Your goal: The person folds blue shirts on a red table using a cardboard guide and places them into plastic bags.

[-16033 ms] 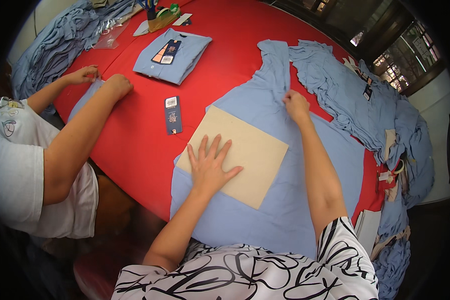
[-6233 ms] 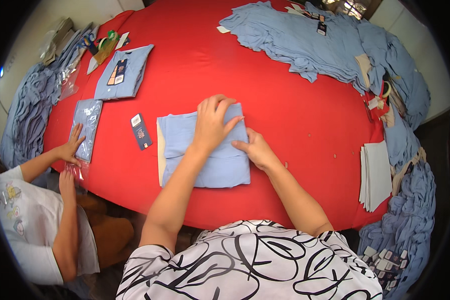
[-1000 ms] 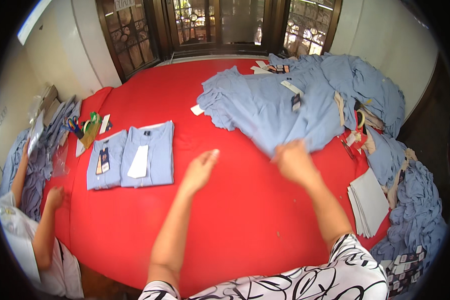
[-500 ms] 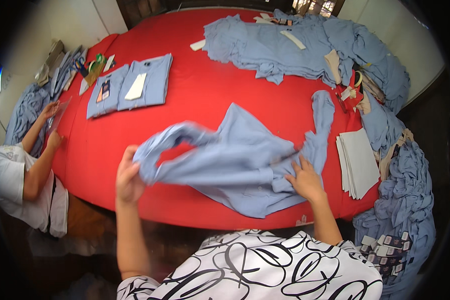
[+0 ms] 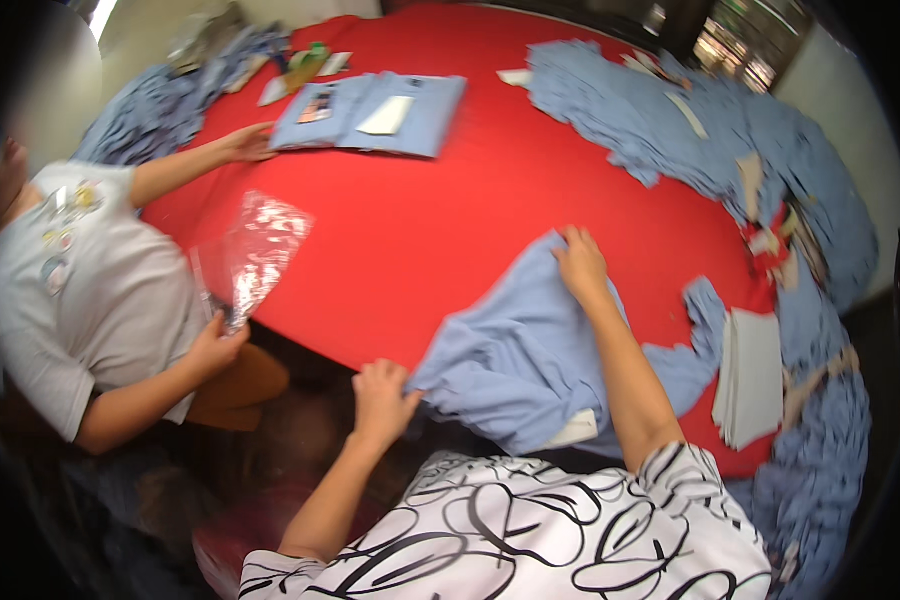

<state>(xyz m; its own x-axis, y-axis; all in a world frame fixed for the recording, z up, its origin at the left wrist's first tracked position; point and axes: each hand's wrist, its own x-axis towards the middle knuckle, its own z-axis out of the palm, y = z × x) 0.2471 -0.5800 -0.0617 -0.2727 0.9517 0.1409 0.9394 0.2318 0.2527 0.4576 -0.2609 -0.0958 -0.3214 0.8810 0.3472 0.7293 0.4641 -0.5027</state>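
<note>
Working over the broad red table [image 5: 410,250], you have plenty of surface beyond you, so use it rather than its near rim. The rumpled heap of blue garments [image 5: 620,110] lies toward the far right, well apart from your work, and is best left undisturbed. Your light-blue garment [image 5: 530,340] is right in front of you, bunched at the near edge, its lower left part reaching past the rim; drawing it fully onto the surface should let creases be smoothed out. Mind its narrow strip [image 5: 707,315] at the right, close beside the stack of pale boards [image 5: 750,380]: a sideways pull could snag there. Your right hand [image 5: 582,262] looks pinched on the raised upper edge, and your left hand [image 5: 380,400] looks pinched on the left corner, though blur softens both. Pull the two evenly apart, I'd say, with the right forearm lifted so it doesn't drag the cloth beneath. Smallest of all, the white tag [image 5: 575,428] sits at the near edge; take care not to crumple it.
</note>
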